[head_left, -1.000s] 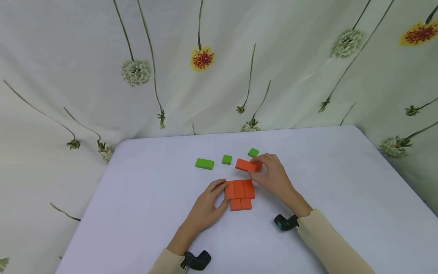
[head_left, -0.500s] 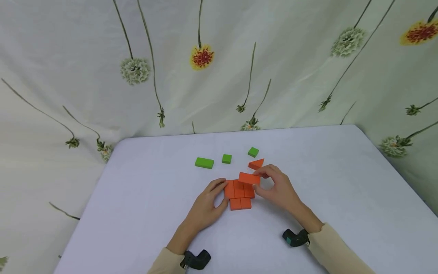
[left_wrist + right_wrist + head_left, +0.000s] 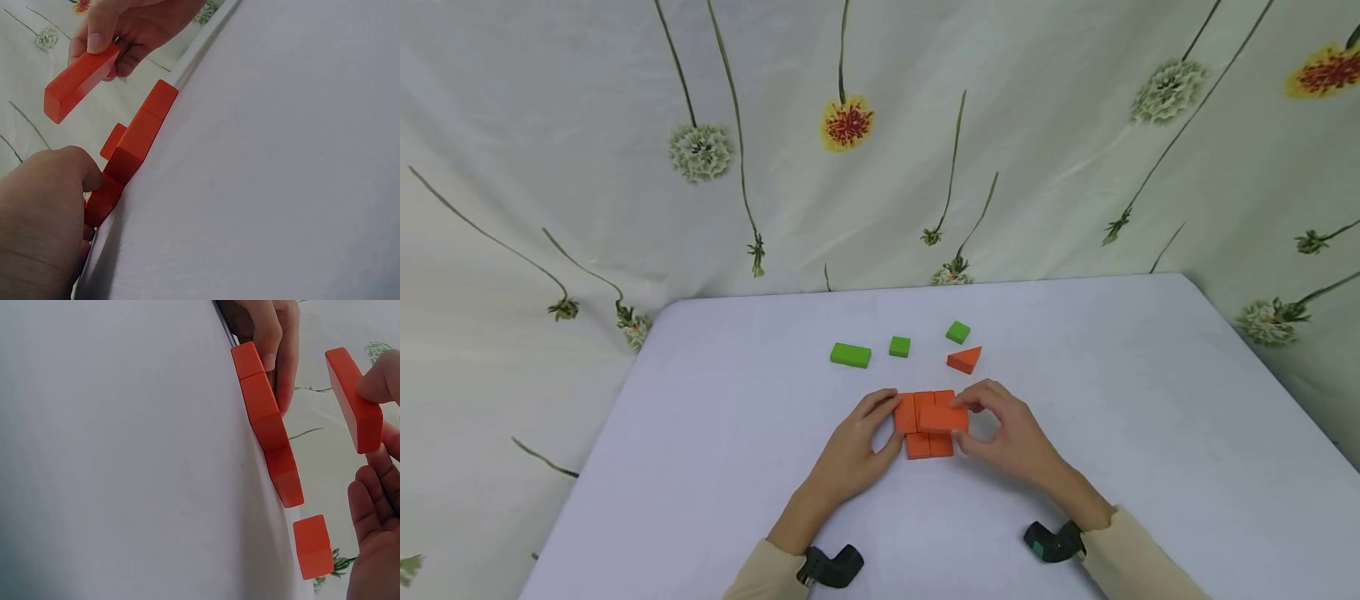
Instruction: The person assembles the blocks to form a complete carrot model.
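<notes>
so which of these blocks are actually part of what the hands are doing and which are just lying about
In hand:
- orange flat block, pinched by the right hand above the group
- orange block group on the table, steadied by the left hand

Lying about:
- orange triangle
- long green block
- two small green blocks

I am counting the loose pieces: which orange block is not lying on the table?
The long orange block pinched in the right hand. The wrist views show it held in the air above the orange group, whose blocks lie flat.
</notes>
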Demonstrator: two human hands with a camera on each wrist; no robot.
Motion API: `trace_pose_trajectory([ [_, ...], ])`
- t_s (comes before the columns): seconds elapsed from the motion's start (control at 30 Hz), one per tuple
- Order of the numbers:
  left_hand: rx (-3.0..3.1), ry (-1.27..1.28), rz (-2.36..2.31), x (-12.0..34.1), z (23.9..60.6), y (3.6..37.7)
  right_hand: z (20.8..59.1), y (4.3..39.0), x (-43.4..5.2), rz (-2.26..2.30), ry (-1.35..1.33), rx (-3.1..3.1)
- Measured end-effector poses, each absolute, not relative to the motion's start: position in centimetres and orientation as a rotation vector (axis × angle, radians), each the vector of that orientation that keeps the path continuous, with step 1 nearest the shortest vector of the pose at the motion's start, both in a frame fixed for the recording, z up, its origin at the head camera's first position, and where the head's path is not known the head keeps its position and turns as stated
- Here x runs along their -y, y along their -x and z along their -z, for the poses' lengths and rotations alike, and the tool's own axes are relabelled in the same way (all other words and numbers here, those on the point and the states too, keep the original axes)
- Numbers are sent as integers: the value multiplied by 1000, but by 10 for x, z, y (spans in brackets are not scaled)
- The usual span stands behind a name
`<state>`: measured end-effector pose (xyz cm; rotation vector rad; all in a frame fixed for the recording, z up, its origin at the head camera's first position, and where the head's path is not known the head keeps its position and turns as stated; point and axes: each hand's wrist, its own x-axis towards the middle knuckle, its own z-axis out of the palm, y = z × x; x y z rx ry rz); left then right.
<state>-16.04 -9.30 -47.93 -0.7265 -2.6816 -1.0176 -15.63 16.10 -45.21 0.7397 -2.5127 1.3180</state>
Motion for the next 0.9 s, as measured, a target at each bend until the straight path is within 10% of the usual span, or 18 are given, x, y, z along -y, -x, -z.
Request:
trace_pose_trajectory([
  [0.9,2657,760,1005,94,478,160,477,144,-159,-1212,-1129,2490],
])
